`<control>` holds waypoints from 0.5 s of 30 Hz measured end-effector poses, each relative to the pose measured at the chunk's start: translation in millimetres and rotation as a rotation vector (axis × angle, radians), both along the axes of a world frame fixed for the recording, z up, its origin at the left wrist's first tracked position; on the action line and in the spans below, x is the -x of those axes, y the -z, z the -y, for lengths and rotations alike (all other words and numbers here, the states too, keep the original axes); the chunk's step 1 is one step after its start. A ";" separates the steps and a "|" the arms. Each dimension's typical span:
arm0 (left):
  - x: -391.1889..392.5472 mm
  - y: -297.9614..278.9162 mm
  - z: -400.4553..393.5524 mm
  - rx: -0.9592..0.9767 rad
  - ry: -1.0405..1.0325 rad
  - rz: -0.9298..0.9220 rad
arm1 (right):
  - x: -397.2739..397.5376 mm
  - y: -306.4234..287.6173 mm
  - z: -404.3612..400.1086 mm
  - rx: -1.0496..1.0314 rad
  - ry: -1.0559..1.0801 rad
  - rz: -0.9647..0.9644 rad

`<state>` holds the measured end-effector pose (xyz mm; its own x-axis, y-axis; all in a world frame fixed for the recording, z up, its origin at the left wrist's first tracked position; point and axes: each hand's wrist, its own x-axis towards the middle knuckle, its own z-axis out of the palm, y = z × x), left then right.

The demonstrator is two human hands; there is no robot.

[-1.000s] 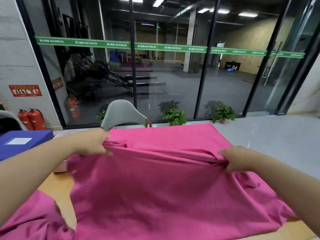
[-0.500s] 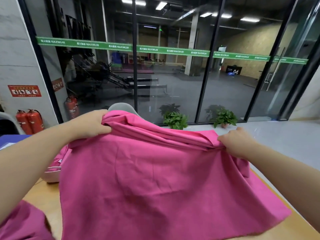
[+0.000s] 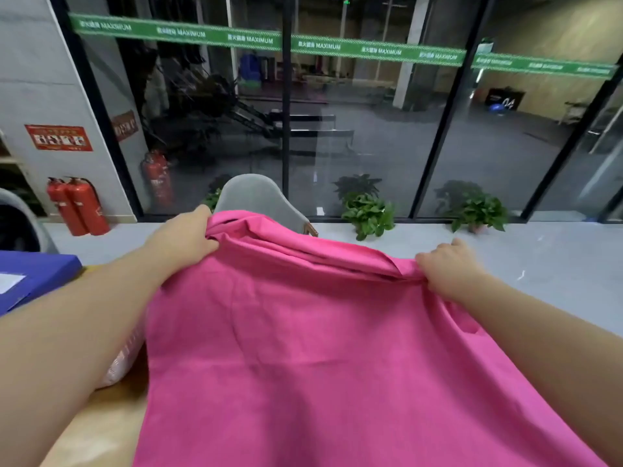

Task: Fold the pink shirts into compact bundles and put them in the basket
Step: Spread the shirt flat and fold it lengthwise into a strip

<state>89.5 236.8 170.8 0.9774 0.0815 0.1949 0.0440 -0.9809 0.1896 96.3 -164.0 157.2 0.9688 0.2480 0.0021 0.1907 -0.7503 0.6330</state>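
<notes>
Head view looks down on a pink shirt [image 3: 320, 348] held up and spread wide in front of the person, its top edge bunched into folds that run between the two hands. The cloth hangs from that edge toward the camera and covers most of the wooden surface [image 3: 101, 429], of which only a strip shows at the lower left.

At the upper left corner of the shirt, the left hand [image 3: 182, 241] grips the gathered fabric, fingers curled over the fold. At the upper right corner, the right hand [image 3: 445, 267] pinches the bunched edge, knuckles up and fingers wrapped into the cloth. Both forearms reach in from the bottom corners.

Under the left forearm, a pale pink basket [image 3: 121, 362] with a slotted wall peeks out just beside the shirt's left edge; its inside is hidden. Farther left lies a blue folder [image 3: 37, 278] with a white label.

Beyond the shirt stands a grey chair [image 3: 259, 203], its back partly covered by the raised cloth. Behind it a glass wall carries a green strip [image 3: 317, 45], with potted plants [image 3: 367, 210] along its foot and red fire extinguishers [image 3: 79, 205] at the left.
</notes>
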 end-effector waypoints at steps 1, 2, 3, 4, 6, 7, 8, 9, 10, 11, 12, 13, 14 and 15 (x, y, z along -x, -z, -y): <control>-5.7 12.6 -2.6 -0.009 -0.010 -0.034 | -8.1 9.3 -2.2 -0.013 0.001 -0.028; -13.7 28.2 -6.2 -0.002 -0.016 -0.079 | -19.3 21.2 -6.6 -0.016 0.004 -0.065; -22.2 44.2 -11.8 0.021 -0.024 -0.125 | -31.5 33.8 -10.8 -0.022 0.000 -0.088; -27.9 58.0 -16.4 0.052 -0.036 -0.168 | -39.6 45.0 -15.3 -0.033 -0.009 -0.108; -38.2 84.2 -28.7 0.092 -0.065 -0.249 | -55.6 67.0 -26.1 -0.048 -0.010 -0.152; -41.9 95.5 -33.0 0.118 -0.067 -0.290 | -62.5 77.8 -30.6 -0.055 -0.003 -0.181; -44.1 104.9 -37.8 0.150 -0.059 -0.328 | -66.2 86.9 -33.9 -0.063 0.009 -0.213; -48.9 114.9 -43.3 0.182 -0.043 -0.364 | -73.0 96.5 -38.0 -0.075 0.013 -0.244; -51.4 121.6 -47.1 0.208 -0.028 -0.409 | -78.0 105.4 -41.0 -0.085 0.028 -0.290; -54.6 126.7 -51.2 0.225 -0.012 -0.448 | -83.1 113.1 -44.3 -0.109 0.047 -0.340; -59.3 132.1 -55.9 0.239 0.001 -0.469 | -88.3 118.7 -49.2 -0.150 0.077 -0.389; -64.2 136.4 -59.6 0.260 0.005 -0.468 | -91.7 122.2 -55.1 -0.193 0.092 -0.445; -68.9 138.5 -61.7 0.299 0.006 -0.440 | -94.7 125.0 -60.4 -0.212 0.110 -0.499; -74.9 140.5 -64.0 0.340 0.005 -0.397 | -99.4 128.5 -66.0 -0.227 0.121 -0.533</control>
